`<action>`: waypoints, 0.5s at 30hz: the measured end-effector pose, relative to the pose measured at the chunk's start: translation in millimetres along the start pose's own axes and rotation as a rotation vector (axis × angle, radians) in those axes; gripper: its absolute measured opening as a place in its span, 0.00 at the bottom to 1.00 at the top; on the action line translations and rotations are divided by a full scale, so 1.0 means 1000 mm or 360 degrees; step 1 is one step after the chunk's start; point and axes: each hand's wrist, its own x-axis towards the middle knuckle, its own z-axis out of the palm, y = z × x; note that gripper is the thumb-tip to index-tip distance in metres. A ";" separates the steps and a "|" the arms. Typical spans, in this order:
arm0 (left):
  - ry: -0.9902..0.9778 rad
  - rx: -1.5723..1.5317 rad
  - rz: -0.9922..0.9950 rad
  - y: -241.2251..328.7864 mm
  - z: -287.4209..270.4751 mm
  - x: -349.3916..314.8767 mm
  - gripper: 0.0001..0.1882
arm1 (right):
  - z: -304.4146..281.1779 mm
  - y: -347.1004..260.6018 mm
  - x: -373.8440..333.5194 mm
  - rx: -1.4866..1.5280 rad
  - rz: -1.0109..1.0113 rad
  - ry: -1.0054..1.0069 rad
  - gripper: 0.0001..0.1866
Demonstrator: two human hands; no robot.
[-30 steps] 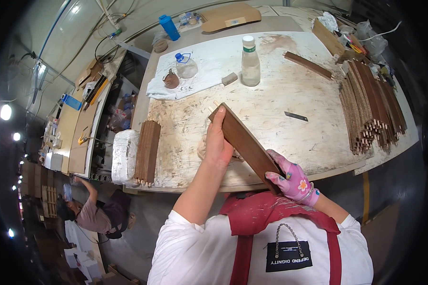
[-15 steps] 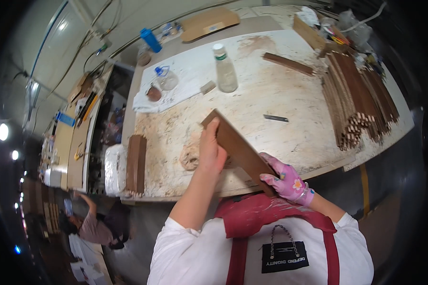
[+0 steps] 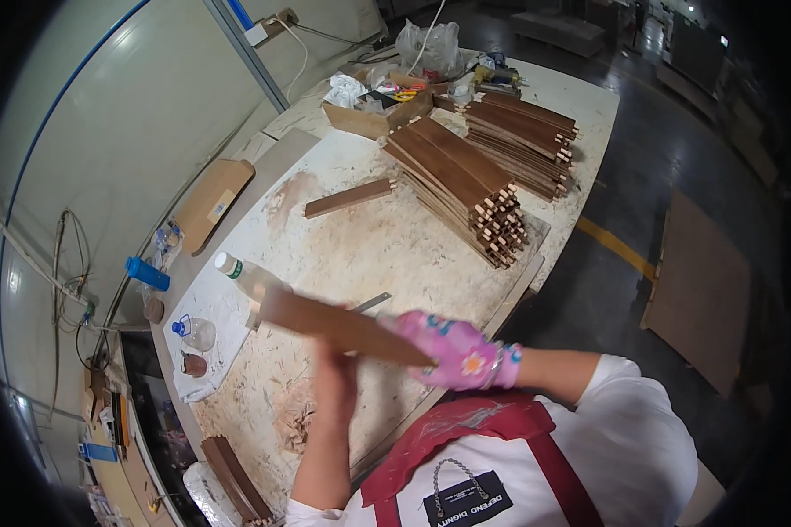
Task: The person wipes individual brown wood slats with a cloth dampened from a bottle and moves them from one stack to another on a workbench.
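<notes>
A flat brown wooden board (image 3: 347,332) is held up over the worktable, tilted, its far-left end blurred by motion. My left hand (image 3: 332,373), bare, supports it from below near the middle; the board hides most of its fingers. At the near right end, my right hand (image 3: 457,351) grips the board in a pink flowered glove. Behind the board a clear bottle with a white cap (image 3: 228,264) is partly covered. A thin dark metal strip (image 3: 373,302) lies on the table just beyond the board, and a crumpled tan cloth (image 3: 295,413) rests left of my left forearm.
Stacked brown slats with pale dowel ends (image 3: 453,162) occupy the far right of the table (image 3: 387,233). One loose slat (image 3: 350,198) lies apart from them. More slats (image 3: 235,479) sit at near left. An open box of odds and ends (image 3: 360,120) stands at the back.
My view has swung right, bringing the slat stacks toward the middle. Both hands still hold the board, which now lies flatter across the view.
</notes>
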 end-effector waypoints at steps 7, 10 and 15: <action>-0.0333 0.0898 -0.0147 -0.019 -0.038 -0.026 0.11 | -0.136 0.040 0.034 -0.0395 0.0167 0.0477 0.37; 0.0348 0.1029 0.0125 0.001 -0.087 -0.028 0.08 | -0.167 0.085 0.064 -0.0598 0.0332 0.0428 0.35; 0.1091 0.1441 0.0410 0.022 -0.210 -0.086 0.12 | -0.156 0.105 0.110 -0.0724 0.0533 0.0138 0.35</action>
